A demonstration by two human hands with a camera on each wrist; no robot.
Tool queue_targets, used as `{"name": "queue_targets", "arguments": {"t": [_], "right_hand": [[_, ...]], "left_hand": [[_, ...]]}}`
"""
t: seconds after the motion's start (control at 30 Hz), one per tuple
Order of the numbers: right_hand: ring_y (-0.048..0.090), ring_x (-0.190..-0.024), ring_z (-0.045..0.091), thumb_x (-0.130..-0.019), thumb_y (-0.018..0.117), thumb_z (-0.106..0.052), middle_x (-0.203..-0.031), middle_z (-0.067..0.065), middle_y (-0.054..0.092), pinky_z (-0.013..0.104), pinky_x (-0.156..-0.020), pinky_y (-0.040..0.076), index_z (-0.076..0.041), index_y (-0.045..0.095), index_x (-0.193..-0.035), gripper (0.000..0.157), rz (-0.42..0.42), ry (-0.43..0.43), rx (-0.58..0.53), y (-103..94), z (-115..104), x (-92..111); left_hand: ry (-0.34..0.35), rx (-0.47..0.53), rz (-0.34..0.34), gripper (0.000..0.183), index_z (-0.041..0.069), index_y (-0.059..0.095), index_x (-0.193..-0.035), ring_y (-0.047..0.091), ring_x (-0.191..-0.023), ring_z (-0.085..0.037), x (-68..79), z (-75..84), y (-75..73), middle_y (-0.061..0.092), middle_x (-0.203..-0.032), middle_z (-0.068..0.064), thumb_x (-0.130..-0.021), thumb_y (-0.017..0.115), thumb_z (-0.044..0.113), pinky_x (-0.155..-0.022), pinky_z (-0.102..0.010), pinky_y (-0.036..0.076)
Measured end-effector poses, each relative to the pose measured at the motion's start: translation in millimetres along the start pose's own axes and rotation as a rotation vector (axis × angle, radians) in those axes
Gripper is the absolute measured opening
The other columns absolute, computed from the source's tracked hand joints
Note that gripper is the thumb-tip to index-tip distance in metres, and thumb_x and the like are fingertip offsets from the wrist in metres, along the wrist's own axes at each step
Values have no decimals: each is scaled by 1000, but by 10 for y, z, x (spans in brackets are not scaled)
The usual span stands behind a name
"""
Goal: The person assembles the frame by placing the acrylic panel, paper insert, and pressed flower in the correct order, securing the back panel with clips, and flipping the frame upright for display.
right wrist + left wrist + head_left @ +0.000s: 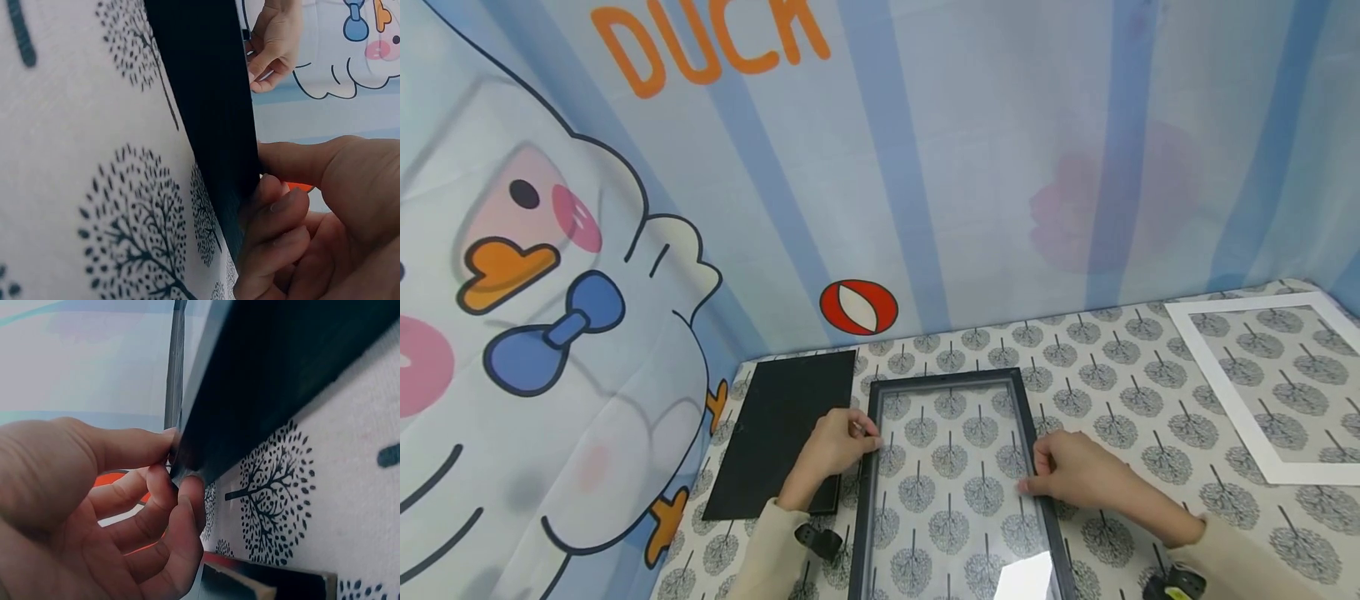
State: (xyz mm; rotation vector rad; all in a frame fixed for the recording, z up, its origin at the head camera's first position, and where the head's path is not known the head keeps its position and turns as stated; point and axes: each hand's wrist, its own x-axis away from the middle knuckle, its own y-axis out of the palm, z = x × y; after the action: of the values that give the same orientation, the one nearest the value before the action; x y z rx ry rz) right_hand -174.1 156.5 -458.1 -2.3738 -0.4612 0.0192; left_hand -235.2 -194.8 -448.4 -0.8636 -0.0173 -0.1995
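From the head view, we see the left hand (838,446) pinching the left side of a black frame (947,381) and the right hand (1078,471) pinching its right side, somewhat lower down. The frame is between the hands, near the lower edge of the view, over a tree-print cloth (1120,408); its clear pane (947,500) shows the trees through it and catches a bright reflection near the bottom. Just left of it lies a black board (782,433), and well off to the right a white border (1221,392). From the left wrist, we find thumb and curled fingers meeting on the frame's dark edge. From the right wrist, we see the same sort of grip, with the left hand across the frame; we cannot tell whether the frame touches the cloth.
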Motion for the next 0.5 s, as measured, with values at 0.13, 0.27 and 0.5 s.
{"name": "queue_targets", "arguments": {"t": [0.13, 0.27, 0.5], "right_hand": [[50, -56, 15, -82, 90, -29, -62, -2, 54, 26, -52, 43, -13, 54, -68, 41, -13, 7, 8, 4, -2, 14], [50, -59, 15, -73, 96, -33, -66, -1, 54, 26, -52, 42, -13, 54, -71, 46, -37, 22, 31, 6, -7, 14], [51, -59, 16, -69, 98, -33, -67, 0, 53, 28, -52, 43, -12, 54, -71, 49, -45, 67, 30, -1, -20, 4]], "left_hand": [[0, -6, -9, 6, 12, 75, -91, 48, -57, -14, -4, -3, 3, 57, -69, 1, -95, 77, 15, -52, -28, 40], [8, -19, -27, 11, 13, 72, -93, 45, -55, -13, -6, -11, -1, 53, -66, 2, -94, 80, 20, -51, -27, 37], [-4, -38, -111, 42, 13, 62, -100, 36, -51, -13, 3, -18, 11, 40, -59, 5, -81, 93, 36, -49, -27, 32]]}}
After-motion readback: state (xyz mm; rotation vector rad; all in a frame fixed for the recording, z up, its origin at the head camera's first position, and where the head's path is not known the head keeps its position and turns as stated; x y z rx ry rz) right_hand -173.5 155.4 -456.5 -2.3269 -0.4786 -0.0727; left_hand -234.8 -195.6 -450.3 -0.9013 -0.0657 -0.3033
